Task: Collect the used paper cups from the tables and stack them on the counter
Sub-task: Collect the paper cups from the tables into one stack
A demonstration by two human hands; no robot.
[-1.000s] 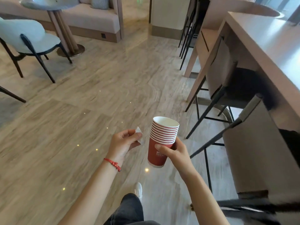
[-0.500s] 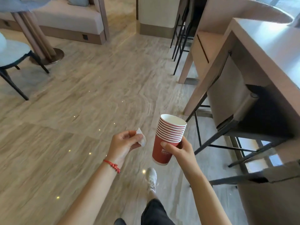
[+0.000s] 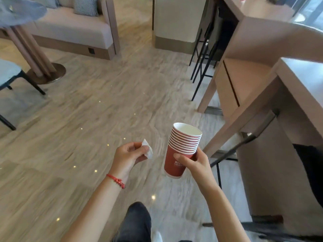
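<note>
A nested stack of red paper cups [image 3: 182, 151] is held in the air in front of the body by the right hand [image 3: 195, 162], above the floor and well apart from any surface. The fingers [image 3: 181, 158] of that hand are curled round the outermost cup just below the banded rims. A small crumpled white tissue [image 3: 147, 150] is pinched between thumb and fingers of the left hand [image 3: 127, 157].

The stack is judged light but top-heavy, with thin walls that would dent under a hard squeeze. The smooth coated paper is likely to slip if only the rims are held; a hold round the body of the bottom cup, as now, is judged sound, since the inner cups are carried by it. A tilt is noted in the stack.

The floor [image 3: 87, 119] is pale wood-grain planking, blurred. A counter [image 3: 304, 81] with a smooth light top stands to the right, with dark-framed stools [image 3: 202, 55] beneath and beside it. A sofa [image 3: 73, 30], a pedestal table [image 3: 26, 41] and a chair [image 3: 10, 74] are seen at left.
</note>
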